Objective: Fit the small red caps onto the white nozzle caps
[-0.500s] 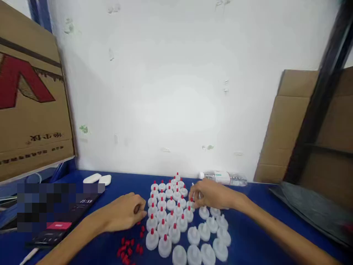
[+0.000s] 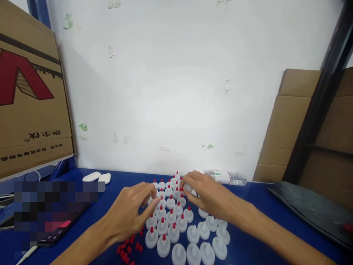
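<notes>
My right hand (image 2: 202, 189) grips a small round white nozzle bottle (image 2: 189, 188) above the rows. It is tilted, with its red tip towards the left. My left hand (image 2: 135, 209) hovers over the left side of the rows, thumb and index fingertip slightly apart, with nothing visible between them. Below stand several white bottles with red caps (image 2: 163, 244), upright in close rows. To their right are several white bottles with bare nozzles (image 2: 193, 254). Loose red caps (image 2: 126, 252) lie in a scattered pile under my left forearm.
A clear plastic bottle (image 2: 223, 177) lies along the wall behind my right hand. On the left are a phone (image 2: 55, 235) with a cable, a white case (image 2: 104, 179) and a large cardboard box (image 2: 33, 121). A grey plastic bag (image 2: 311, 202) lies on the right of the blue table (image 2: 248, 228).
My right hand has lifted a red-tipped bottle out of the group and moved slightly left. My left hand has moved right towards it, its thumb and index finger opening.
</notes>
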Demonstrator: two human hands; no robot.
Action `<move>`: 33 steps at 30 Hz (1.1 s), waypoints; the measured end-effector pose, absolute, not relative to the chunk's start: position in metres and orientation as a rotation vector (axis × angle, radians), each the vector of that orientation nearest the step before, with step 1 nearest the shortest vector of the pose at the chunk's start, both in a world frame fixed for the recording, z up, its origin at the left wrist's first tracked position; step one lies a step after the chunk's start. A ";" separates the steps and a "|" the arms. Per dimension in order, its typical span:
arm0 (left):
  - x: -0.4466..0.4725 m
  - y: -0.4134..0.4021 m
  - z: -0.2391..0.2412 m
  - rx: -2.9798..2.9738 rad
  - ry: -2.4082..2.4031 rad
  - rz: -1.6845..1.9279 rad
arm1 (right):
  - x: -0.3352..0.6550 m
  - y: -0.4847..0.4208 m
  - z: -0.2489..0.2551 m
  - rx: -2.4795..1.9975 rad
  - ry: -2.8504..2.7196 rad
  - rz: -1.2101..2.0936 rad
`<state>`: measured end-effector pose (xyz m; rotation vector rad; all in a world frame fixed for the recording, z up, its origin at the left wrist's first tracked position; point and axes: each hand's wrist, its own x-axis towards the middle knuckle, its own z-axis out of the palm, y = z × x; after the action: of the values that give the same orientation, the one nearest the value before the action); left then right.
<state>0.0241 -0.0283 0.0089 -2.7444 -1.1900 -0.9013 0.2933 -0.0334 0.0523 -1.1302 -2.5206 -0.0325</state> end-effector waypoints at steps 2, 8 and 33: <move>0.032 -0.035 0.004 -2.783 -1.154 -0.893 | 0.282 -0.044 0.047 -0.989 -2.606 -0.154; 0.047 -0.050 -0.008 -2.853 -0.960 -0.825 | 0.270 -0.061 0.034 -0.686 -2.700 -0.456; 0.024 -0.017 0.008 -2.854 -1.378 -0.765 | 0.306 -0.027 0.058 -0.879 -2.714 -0.522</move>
<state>0.0243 -0.0169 0.0083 -2.8542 -1.3777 -0.7654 0.3058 -0.0266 0.0581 -0.8792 -2.7144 -0.5220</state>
